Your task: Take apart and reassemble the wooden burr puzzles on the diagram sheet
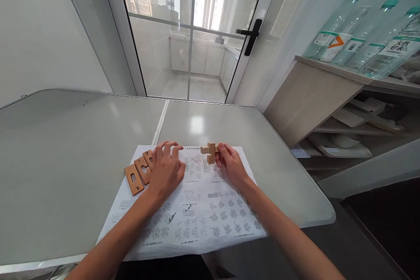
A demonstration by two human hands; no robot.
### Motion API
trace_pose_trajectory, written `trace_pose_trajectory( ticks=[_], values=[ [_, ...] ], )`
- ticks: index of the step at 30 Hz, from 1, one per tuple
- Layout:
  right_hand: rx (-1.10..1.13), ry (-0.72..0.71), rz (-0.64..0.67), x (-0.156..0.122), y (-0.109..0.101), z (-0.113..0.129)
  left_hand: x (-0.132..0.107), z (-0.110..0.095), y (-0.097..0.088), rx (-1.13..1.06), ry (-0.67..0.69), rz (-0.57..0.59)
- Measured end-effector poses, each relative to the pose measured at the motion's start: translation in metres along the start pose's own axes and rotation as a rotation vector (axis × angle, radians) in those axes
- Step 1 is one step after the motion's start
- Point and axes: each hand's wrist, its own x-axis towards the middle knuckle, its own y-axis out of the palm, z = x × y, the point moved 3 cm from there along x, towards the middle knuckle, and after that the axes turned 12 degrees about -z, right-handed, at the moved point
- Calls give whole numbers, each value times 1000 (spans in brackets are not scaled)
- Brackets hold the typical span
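My right hand (231, 164) pinches one end of a small wooden puzzle (211, 152) made of crossed light-wood blocks, held above the far part of a printed instruction sheet (197, 194). To its left, my left hand (168, 166) is bent over the sheet with its fingers apart and nothing seen in them. Flat brown wooden pieces with cut-out slots and numbers lie at the sheet's left side. The nearest wooden piece (134, 180) is marked 2; the farthest is partly covered by my left fingers.
The sheet lies on a pale grey table (65, 162). Beyond the table is a glass door (157, 52) with a black handle (252, 37). At right, several plastic bottles (344, 43) stand on a wooden shelf (295, 96). The table's front edge is close to my body.
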Motion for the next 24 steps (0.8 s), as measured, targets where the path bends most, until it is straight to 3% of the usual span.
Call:
trace_pose_trajectory(
  ticks=[5, 12, 20, 24],
  values=[
    [-16, 23, 115, -6, 6, 4, -1, -17, -2, -294, 51, 27],
    [-48, 59, 265, -12, 11, 6, -2, -16, 2, -531, -32, 139],
    [-106, -41, 245, -10, 10, 3, 2, -19, -4, -696, -186, 239],
    [-228, -166, 135, -12, 12, 1, 2, -20, -5, -667, -217, 238]
  ],
)
